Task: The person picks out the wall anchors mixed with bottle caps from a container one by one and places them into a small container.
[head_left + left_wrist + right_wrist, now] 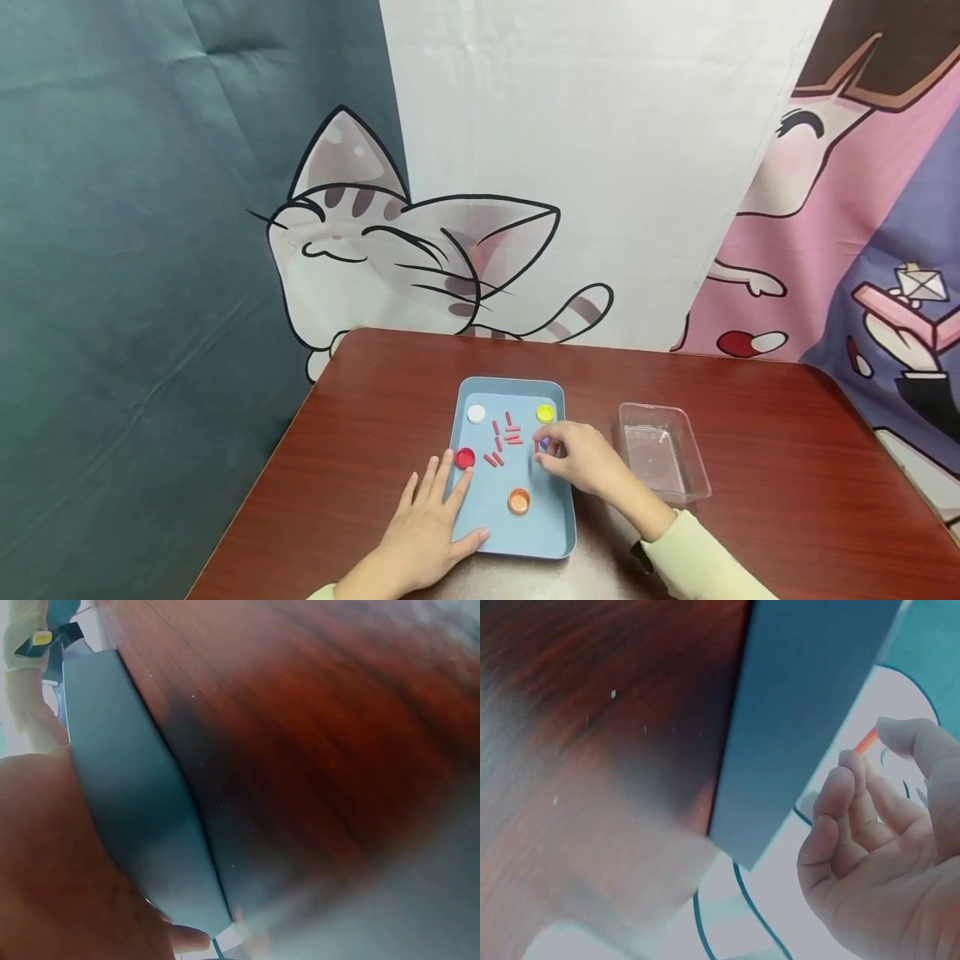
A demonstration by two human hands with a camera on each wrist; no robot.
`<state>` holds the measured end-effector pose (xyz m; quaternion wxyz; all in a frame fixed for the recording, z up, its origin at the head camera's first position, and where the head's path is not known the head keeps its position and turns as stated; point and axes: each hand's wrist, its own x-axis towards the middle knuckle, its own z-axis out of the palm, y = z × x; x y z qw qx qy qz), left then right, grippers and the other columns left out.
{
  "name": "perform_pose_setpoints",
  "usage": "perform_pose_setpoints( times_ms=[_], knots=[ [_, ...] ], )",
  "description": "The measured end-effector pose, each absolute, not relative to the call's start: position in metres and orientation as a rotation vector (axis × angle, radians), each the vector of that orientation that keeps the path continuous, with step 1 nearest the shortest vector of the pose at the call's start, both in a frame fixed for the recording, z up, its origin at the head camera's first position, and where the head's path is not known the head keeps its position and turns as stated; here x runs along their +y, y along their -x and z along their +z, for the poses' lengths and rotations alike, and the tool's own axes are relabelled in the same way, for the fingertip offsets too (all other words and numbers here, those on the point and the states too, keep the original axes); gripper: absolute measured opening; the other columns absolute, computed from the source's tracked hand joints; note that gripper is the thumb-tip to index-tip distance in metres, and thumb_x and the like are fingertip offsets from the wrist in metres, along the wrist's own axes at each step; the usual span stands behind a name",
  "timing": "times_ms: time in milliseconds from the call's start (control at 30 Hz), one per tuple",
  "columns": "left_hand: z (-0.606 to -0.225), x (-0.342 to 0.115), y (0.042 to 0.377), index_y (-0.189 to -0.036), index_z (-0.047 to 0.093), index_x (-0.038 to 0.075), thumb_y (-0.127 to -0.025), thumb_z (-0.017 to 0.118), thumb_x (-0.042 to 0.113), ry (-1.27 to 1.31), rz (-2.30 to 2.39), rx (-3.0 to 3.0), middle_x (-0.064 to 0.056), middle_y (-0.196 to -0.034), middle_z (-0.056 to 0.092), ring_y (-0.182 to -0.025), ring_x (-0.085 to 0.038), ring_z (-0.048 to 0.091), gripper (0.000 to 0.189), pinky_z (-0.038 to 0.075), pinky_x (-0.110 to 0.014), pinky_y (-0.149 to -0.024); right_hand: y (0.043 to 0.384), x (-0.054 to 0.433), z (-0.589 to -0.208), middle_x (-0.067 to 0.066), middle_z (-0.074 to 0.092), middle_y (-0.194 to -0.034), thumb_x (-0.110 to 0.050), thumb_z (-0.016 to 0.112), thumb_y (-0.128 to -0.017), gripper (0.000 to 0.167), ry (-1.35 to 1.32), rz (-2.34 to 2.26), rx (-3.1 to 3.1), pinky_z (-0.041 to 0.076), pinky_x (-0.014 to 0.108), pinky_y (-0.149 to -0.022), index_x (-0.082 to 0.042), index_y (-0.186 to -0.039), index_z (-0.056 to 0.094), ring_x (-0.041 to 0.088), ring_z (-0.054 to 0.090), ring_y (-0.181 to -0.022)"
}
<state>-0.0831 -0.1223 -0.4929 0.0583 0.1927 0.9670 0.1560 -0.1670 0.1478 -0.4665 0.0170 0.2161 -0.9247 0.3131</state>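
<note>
A light blue tray [540,533] lies on the table and holds several short red sticks [513,429]. Between the thumb and fingertips of my right hand [581,457] a small red stick [866,740] is pinched, above the tray's right side. Beneath those fingers a purple piece [545,443] partly shows. My left hand [427,525] rests at the tray's left edge with fingers spread and straight, close to a red round cap [465,458]. Also in the tray are a white cap [476,413], a yellow cap [545,413] and an orange cap [519,502].
To the right of the tray stands a clear plastic box [660,454], beside my right forearm. The dark red wooden table [360,433] extends around both. Behind it hangs a printed cloth [600,125] with a cartoon cat.
</note>
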Motion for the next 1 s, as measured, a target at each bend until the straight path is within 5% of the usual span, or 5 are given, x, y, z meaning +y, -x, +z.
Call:
perform_pose_setpoints(
  times_ms=[1000],
  knots=[
    [-0.494,-0.123,0.083,-0.158,0.037,0.015,-0.094,0.053,0.068,-0.572,0.506,2.921,-0.019,-0.167,0.017,-0.152,-0.044,0.018,0.085,0.020,-0.068,-0.115,0.160,0.258,-0.448,-0.010,0.062,-0.077,-0.005,0.074,-0.085,0.021,-0.420,1.058,-2.786,0.045,0.022,-0.061,-0.009,-0.106,0.076,0.002,0.053,-0.068]
  ],
)
